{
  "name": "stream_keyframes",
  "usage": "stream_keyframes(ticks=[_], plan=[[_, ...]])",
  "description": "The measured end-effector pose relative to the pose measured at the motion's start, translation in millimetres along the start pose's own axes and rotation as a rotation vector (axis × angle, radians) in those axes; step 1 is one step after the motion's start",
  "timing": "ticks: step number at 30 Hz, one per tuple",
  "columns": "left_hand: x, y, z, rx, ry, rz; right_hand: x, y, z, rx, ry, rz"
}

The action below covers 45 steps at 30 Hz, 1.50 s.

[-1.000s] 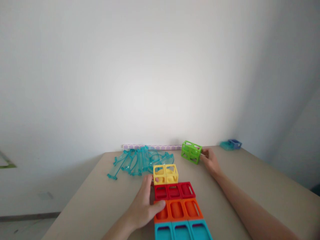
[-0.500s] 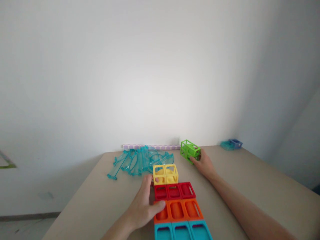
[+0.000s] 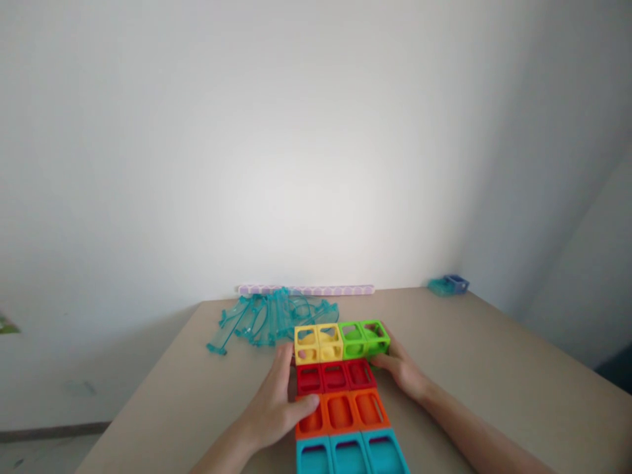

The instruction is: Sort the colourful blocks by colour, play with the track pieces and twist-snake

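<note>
Rows of hollow plastic blocks run away from me: blue blocks [image 3: 351, 455] nearest, then orange blocks [image 3: 340, 411], red blocks [image 3: 335, 376] and yellow blocks [image 3: 318, 343] at the far end. My left hand [image 3: 276, 401] grips their left side, its thumb over the left orange block and its fingers beside the yellow ones. In my right hand [image 3: 402, 368] is a pair of green blocks [image 3: 364, 338], set against the right side of the yellow pair. Its thumb lies low on the near side; the other fingers are mostly hidden behind the green blocks.
Clear teal plastic pieces [image 3: 276, 319] lie heaped at the back left. Behind them a purple-and-white patterned strip [image 3: 336, 290] rests along the wall [image 3: 316, 164]. A dark blue block [image 3: 457, 284] and a teal piece [image 3: 439, 287] sit at the table's [image 3: 474, 368] far right corner.
My right hand has brought the green blocks left and nearer, from the back of the table to beside the yellow pair. My left hand keeps its grip. The view has shifted slightly.
</note>
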<state>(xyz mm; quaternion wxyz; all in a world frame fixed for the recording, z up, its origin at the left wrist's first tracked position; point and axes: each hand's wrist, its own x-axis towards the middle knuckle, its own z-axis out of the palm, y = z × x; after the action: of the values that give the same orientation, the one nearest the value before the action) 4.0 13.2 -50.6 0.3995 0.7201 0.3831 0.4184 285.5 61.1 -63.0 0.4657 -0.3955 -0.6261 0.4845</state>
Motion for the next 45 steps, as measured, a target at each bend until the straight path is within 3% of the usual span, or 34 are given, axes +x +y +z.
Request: stream_keyframes(ticks=[7,12,15,20,23,25,26,27,29,30,34,39,45], plan=[[4.2,-1.2,-4.6,0.138,0.154,0.099,1.4,-1.9,0.7,0.033,-0.109,-0.014],[3.4,-3.6,-11.4,0.188,0.346,0.17,6.8,-3.6,1.0,-0.098,-0.132,-0.083],[2.6,-0.9,-12.2,0.284,0.37,0.253,9.3,-3.1,1.5,-0.181,-0.115,-0.117],[3.2,7.2,-13.2,0.443,0.367,0.347,10.3,-5.9,0.4,-0.364,0.03,-0.19],[3.7,6.7,-14.4,0.498,0.395,0.333,3.5,-22.3,5.3,-0.478,0.221,-0.259],[3.9,4.2,-13.8,0.516,0.381,0.314,-6.0,-40.0,14.7,-0.578,0.255,-0.37],[4.1,2.8,-13.1,0.514,0.36,0.301,-11.6,-49.2,21.4,-0.63,0.18,-0.454],[4.3,1.4,-12.1,0.505,0.326,0.286,-17.4,-57.5,29.1,-0.655,0.02,-0.498],[5.2,-0.8,-10.3,0.472,0.244,0.26,-27.4,-69.1,45.4,-0.702,-0.282,-0.52],[5.8,-1.7,-9.8,0.452,0.208,0.25,-30.8,-71.8,52.8,-0.728,-0.352,-0.507],[8.1,-4.4,-11.1,0.385,0.17,0.238,-32.4,-69.0,66.8,-0.789,-0.401,-0.443],[7.3,-3.0,-13.4,0.368,0.191,0.275,-24.1,-67.0,57.7,-0.733,-0.464,-0.461],[1.9,8.0,-16.3,0.343,0.099,0.351,-19.7,-72.5,48.1,-0.647,-0.603,-0.543]])
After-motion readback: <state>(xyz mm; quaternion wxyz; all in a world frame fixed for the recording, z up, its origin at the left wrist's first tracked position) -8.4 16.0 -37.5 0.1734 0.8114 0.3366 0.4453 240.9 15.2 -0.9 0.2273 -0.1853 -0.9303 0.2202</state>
